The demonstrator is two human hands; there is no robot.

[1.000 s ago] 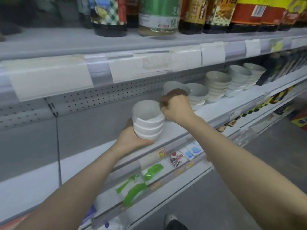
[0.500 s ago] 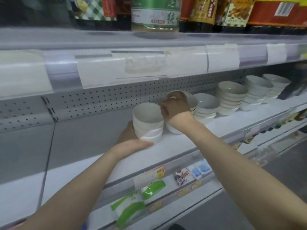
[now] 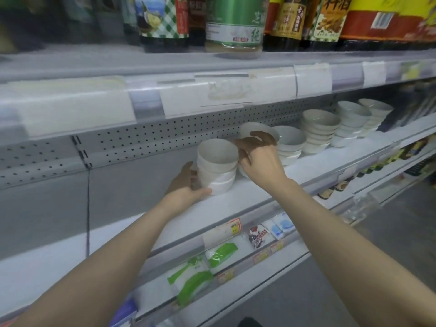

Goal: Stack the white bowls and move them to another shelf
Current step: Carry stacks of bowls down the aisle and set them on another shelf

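Lower shelf, 6 o'clock: green-and-clear plastic packets [image 3: 200, 277] and small white sachets [image 3: 278, 228] lie below the bowl shelf, nearest the camera.
Middle white metal shelf [image 3: 236, 204]: it carries all the bowls; its front strip holds a price tag.
Left hand [image 3: 188, 187]: at about 11 o'clock from the frame's centre, cupped round the base of the short stack of plain white ceramic bowls [image 3: 217, 166], thumb along the front, fingers behind. It grips the stack, which seems to rest on the shelf.
Stack in hand: three or four bowls nested, upright, rims level.
Right hand [image 3: 257, 156]: just beside the stack at its 3 o'clock, fingers curled over the rim of a single tilted white bowl [image 3: 257, 131]; it appears to clasp that bowl, though the palm side is hidden.
Step in hand, as I judge it: adding this next bowl to the left-hand stack.
Doing it well: bring the bowl level before lowering, centre it over the top rim, let it seat fully, and keep the left hand firm at the base so the stack cannot slide or topple.
Risk: ceramic on ceramic chips if dropped in tilted.
Further bowls, 2 o'clock: several taller stacks of white bowls [image 3: 318, 131] stand along the shelf, well apart from the hands.
Top shelf, 12 o'clock: dark sauce bottles with coloured labels [image 3: 236, 22] stand farthest off.
Progress: early, I think; many bowls remain unstacked, none moved yet.
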